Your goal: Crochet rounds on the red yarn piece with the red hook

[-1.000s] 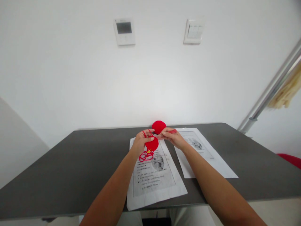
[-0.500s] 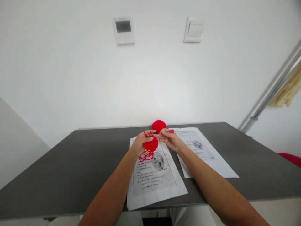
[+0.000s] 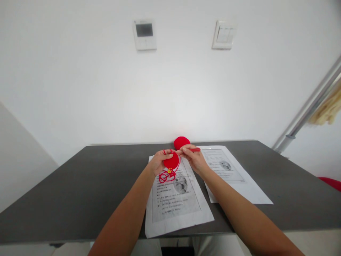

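My left hand (image 3: 158, 161) is closed round a small round red crochet piece (image 3: 172, 161), with red yarn looped over its fingers. Loose red yarn (image 3: 166, 175) with a small yellow marker hangs below it onto a printed sheet (image 3: 176, 199). My right hand (image 3: 194, 157) pinches a red-handled crochet hook (image 3: 192, 150), whose tip points left at the top edge of the piece. A red ball of yarn (image 3: 180, 142) sits on the dark grey table (image 3: 80, 192) just behind both hands.
A second printed sheet (image 3: 234, 177) lies to the right of the first. A white wall with a control panel (image 3: 144, 34) and a light switch (image 3: 224, 35) rises behind the table. A slanted metal pole (image 3: 309, 110) and a red object (image 3: 331, 182) stand at right.
The right hand and hook shifted slightly, first toward the crochet piece, then up along its top edge. The left hand keeps its hold. The view drifted a little to the left.
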`<state>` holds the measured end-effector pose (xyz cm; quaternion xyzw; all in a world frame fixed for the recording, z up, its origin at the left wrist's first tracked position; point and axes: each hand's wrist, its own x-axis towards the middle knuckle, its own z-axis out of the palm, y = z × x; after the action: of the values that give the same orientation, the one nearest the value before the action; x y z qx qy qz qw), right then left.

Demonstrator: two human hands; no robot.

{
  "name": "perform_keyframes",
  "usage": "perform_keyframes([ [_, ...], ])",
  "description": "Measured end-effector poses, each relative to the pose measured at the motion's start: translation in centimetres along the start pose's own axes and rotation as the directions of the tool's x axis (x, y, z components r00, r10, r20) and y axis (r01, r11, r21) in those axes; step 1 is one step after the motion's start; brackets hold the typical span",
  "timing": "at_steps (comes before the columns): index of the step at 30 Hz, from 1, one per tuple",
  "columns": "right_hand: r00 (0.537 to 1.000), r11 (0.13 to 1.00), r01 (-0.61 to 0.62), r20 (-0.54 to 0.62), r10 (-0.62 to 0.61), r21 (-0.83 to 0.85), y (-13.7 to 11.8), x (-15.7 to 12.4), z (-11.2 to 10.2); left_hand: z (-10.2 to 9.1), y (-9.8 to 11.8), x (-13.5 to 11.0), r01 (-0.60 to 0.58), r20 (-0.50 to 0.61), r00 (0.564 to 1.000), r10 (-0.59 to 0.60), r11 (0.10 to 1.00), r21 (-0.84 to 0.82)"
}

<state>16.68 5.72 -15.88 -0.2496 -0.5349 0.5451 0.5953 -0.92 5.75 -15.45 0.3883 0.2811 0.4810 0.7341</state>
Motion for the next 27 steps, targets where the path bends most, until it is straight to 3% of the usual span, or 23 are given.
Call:
perform_keyframes([
  [7,0.984,0.946,0.169,0.097,-0.147,-0.278,-1.4,-0.9,0.5,-0.9,0.5,0.1,0.084,0.026,0.996,-0.085,0.996,0.02],
  [13,0.966,0.906,0.238,0.182,-0.184,-0.349,-1.6,-1.0,0.4,-1.1,0.4,0.2,0.101,0.025,0.994,-0.103,0.993,0.058],
  [19,0.99,0.938,0.14,0.065,-0.126,-0.317,-0.8,-0.5,0.2,-0.6,0.0,0.2,0.047,-0.032,0.999,-0.043,0.992,0.114],
  [27,0.997,0.995,-0.067,-0.045,0.064,-0.07,0.5,0.4,-0.7,0.2,-0.7,0.5,-0.158,-0.112,0.975,0.192,0.953,0.259],
])
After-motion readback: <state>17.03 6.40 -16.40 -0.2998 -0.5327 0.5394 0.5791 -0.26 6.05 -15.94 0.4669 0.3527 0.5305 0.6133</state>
